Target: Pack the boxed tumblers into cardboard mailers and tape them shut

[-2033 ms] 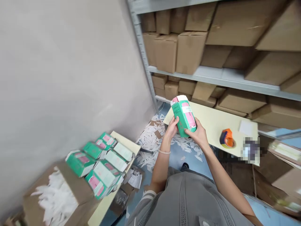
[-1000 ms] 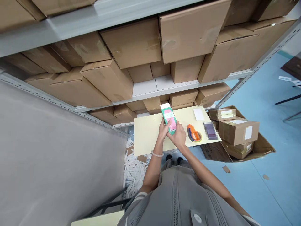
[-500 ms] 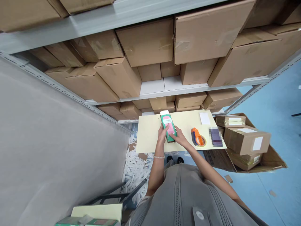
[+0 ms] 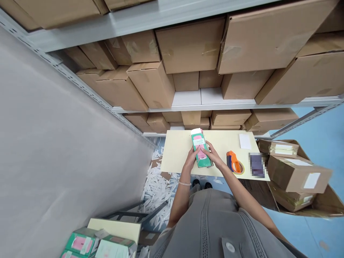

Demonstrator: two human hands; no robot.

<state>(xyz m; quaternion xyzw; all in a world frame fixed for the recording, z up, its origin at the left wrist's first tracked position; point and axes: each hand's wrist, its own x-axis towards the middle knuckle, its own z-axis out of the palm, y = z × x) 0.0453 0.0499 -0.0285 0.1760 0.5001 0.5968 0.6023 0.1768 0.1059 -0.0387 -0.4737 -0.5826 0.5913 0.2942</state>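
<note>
Between my two hands is a small green box [image 4: 204, 162] with a pink front and a white label, its white end flap lifted at the far end. My left hand [image 4: 192, 156] grips its left side, thumb on the front. On the opposite side my right hand [image 4: 214, 154] grips it, with that thumb on the front too. The box is over the cream tabletop [image 4: 174, 154]. To the right lies an orange tape dispenser [image 4: 233, 162] with a roll of tape, and beyond it a blurred dark rectangular object [image 4: 257, 165].
Metal shelves [image 4: 188, 107] full of cardboard boxes [image 4: 190, 46] stand ahead. White paper [image 4: 245, 141] lies on the table's far right. A large open carton with parcels [image 4: 295, 175] is at right. Paper strips [image 4: 156, 186] litter the floor; more green boxes [image 4: 80, 243] sit lower left.
My view has shifted, so the table and shelves appear further right. Both hands still hold the green box, whose front now faces me more squarely.
</note>
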